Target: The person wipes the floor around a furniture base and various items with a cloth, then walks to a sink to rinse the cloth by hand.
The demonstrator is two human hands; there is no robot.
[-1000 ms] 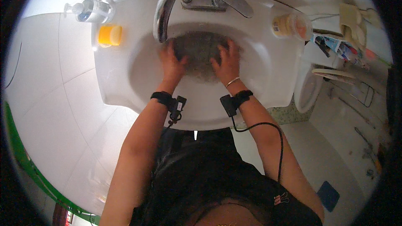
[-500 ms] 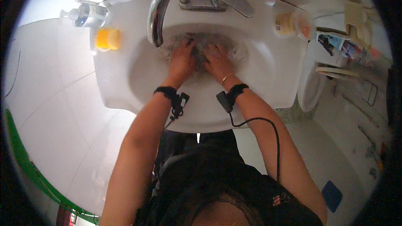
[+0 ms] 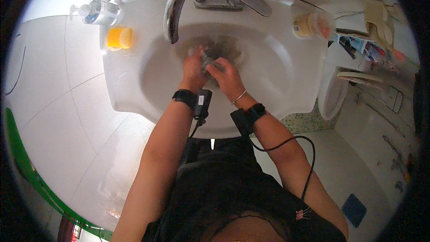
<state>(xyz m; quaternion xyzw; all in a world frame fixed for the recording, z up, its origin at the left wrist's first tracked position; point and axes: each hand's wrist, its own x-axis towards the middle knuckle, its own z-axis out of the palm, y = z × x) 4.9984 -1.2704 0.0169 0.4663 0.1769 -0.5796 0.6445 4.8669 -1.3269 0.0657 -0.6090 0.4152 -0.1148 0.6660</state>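
Observation:
Both hands are low inside the white washbasin [image 3: 277,69], close together over dark, wet-looking material [image 3: 224,42] at its bottom. Between them is a small wet grey-green cloth-like piece [image 3: 208,62], its exact kind too blurred to tell. My right hand [image 3: 229,79] pinches it between thumb and fingers. My left hand [image 3: 193,71] is closed against its other side, with the fingertips partly hidden. The curved chrome tap [image 3: 174,15] reaches over the basin just beyond my left hand.
A chrome lever [image 3: 253,1] sits behind the basin. On the left rim stand a clear pump bottle [image 3: 102,12] and a yellow container [image 3: 119,38]. Tubs [image 3: 309,26] occupy the right rim, beside a shelf of tubes [image 3: 365,47]. A black cable [image 3: 309,161] hangs from my right wrist.
My hands were side by side, fingers spread down in the water. They have come up and together, and the grey-green piece is now between them. The water in the basin looks lower.

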